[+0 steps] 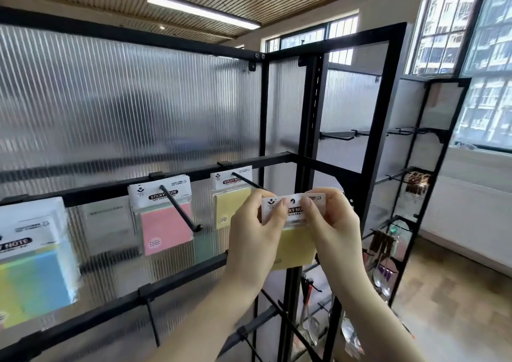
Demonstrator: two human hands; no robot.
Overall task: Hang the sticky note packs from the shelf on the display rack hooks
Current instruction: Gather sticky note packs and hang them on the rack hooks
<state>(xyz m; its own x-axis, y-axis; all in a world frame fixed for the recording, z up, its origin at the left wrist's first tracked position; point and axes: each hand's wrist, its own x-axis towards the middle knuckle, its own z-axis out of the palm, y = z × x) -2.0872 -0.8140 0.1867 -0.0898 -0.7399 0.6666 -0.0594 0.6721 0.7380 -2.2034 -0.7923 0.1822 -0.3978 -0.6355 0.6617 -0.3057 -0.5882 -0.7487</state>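
Left hand: pinched the white header card of the yellow pack at its left edge, thumb in front, fingers curled behind.
Right hand: pinched the same card at its right edge, thumb in front beside the hang hole.
Yellow pack: held upright between both hands in front of the rack's right corner post, hang hole level with the tip of the right hook; whether the tip had entered the hole could not be told.
Right hook: slanted out from the upper rail, already carried a second yellow pack close against the rail.
Middle hook: carried a stack of pink packs, hung near the rail, long black prong sticking out in front.
Blue-green packs: hung at the far left, nearest the camera, blurred.
Rack panel: ribbed translucent sheet in a black frame behind the rails.
Lower rail: ran below the packs, with bare hooks.
Side rack: stood to the right near the windows, small items hung on it, too blurred to name.
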